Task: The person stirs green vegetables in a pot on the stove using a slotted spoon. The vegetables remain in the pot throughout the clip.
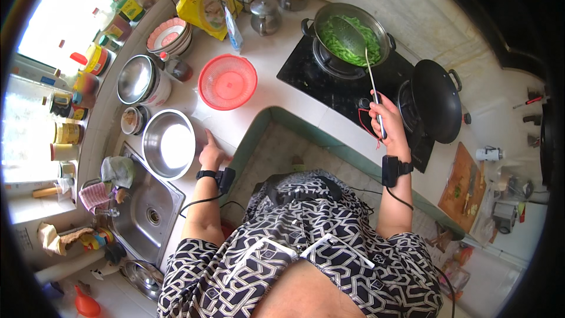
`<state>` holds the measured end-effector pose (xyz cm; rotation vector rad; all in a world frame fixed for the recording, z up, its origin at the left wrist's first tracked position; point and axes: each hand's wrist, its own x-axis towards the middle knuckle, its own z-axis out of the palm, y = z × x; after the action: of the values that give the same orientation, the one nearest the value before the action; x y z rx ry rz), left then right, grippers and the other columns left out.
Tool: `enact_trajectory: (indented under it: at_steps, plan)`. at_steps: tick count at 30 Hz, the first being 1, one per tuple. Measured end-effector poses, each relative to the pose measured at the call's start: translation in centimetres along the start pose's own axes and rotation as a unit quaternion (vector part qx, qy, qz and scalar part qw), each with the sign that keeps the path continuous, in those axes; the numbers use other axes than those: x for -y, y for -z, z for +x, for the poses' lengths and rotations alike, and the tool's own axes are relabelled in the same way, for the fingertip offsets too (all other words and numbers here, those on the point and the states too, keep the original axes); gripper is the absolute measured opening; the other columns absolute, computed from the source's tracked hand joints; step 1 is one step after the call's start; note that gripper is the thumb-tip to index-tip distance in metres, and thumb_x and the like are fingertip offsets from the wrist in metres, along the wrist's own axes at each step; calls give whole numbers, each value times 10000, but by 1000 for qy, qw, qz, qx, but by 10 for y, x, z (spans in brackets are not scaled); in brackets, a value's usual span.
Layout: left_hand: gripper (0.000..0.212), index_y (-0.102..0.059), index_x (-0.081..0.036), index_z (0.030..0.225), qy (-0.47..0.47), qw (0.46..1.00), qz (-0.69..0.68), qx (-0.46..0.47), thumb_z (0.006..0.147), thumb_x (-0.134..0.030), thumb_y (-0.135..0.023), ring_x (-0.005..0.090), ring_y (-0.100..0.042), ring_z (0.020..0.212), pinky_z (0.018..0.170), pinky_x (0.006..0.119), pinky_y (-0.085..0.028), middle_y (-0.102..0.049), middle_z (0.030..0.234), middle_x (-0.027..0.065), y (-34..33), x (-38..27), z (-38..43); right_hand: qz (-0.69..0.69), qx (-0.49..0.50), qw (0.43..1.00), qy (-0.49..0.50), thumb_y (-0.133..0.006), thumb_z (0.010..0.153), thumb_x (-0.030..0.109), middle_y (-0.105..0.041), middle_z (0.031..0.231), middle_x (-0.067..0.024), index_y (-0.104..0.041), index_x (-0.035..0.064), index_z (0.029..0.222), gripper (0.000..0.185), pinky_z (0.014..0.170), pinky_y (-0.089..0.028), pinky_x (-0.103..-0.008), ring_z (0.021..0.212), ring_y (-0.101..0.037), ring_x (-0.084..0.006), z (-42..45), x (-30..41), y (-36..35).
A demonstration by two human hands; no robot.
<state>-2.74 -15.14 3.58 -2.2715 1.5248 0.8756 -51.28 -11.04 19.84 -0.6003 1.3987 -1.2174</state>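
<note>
My right hand [386,117] is closed around the dark handle of a metal skimmer ladle [350,35]. The perforated bowl of the ladle rests among green vegetables [332,48] in a two-handled metal pot [378,31] on the left burner of a black gas stove [295,70]. My left hand [212,152] is on the counter edge, fingers spread and holding nothing, just right of a large stainless steel basin [151,154]. Beyond it on the counter sits a red plastic colander [229,83].
A black wok [437,101] stands tilted over the right burner. The sink [145,203] lies at left. Stacked metal bowls [136,79], patterned bowls [165,35] and a lidded metal pot [265,14] line the back counter. A wooden cutting board [457,185] with a knife lies at right.
</note>
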Motion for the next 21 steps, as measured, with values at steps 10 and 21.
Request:
enact_trajectory:
  at_steps: [10, 21]
  plan:
    - [1442, 144, -212, 1541, 9, 1000, 11, -4, 571, -341, -914, 371, -571, 1208, 994, 415, -461, -503, 1375, 273, 2, -3, -3, 53, 36, 997, 31, -571, 909, 101, -524, 714, -24, -481, 67, 1360, 461, 347, -270, -197, 405, -388, -45, -12, 7, -15]
    - [1442, 139, -193, 1542, -2, 1000, -2, 6, 568, -327, -917, 379, -571, 1206, 988, 423, -467, -457, 1401, 307, 2, -1, -1, 51, 26, 998, -33, -574, 916, 128, -508, 709, -4, -502, 81, 1344, 437, 345, -282, -194, 408, -390, -44, -10, -7, -12]
